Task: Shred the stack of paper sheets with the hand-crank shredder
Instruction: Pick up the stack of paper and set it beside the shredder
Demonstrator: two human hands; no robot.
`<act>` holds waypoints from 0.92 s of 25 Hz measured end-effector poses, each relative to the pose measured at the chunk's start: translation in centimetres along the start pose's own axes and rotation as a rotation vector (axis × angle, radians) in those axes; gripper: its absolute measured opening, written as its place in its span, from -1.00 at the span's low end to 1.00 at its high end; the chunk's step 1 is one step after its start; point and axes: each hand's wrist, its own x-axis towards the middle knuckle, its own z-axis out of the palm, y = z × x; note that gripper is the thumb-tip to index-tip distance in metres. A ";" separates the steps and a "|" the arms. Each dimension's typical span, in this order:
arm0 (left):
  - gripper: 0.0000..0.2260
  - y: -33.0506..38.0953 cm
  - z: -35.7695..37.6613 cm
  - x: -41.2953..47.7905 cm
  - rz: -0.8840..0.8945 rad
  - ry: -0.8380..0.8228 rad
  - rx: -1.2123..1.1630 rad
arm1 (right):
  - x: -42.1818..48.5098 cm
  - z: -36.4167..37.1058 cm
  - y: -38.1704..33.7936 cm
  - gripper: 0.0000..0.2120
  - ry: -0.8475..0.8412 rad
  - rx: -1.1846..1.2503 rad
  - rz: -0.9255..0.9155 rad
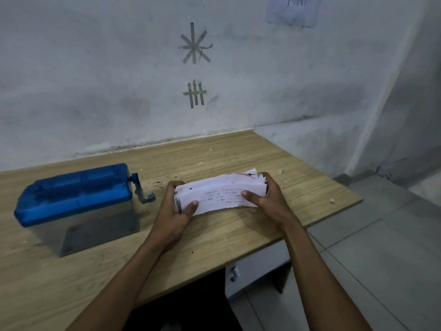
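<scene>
While the shredder [76,206] waits untouched on the table [238,235] just left, the left hand [174,206] and right hand [267,199] clasp the paper stack [222,194] by its ends, likely squaring the sheets for feeding

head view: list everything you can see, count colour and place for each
paper stack: 1, white with printed text, over the desk, right of the shredder
shredder: 1, blue lid on a clear bin, desk left
crank: 1, blue and grey, shredder's right side
desk: 1, light wood, against the wall
scraps: several, pale, scattered on the desk
tape marks: 2, grey, wall, star above a tally
note: 1, pale, wall top right
cabinet: 1, white, under the desk
left hand: 1, grips the stack's left end
right hand: 1, grips the stack's right end
</scene>
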 end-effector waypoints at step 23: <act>-0.57 1.4 -3.1 0.5 -0.510 -0.280 -0.197 | 7.5 2.6 -5.3 -0.49 -0.466 -0.079 0.275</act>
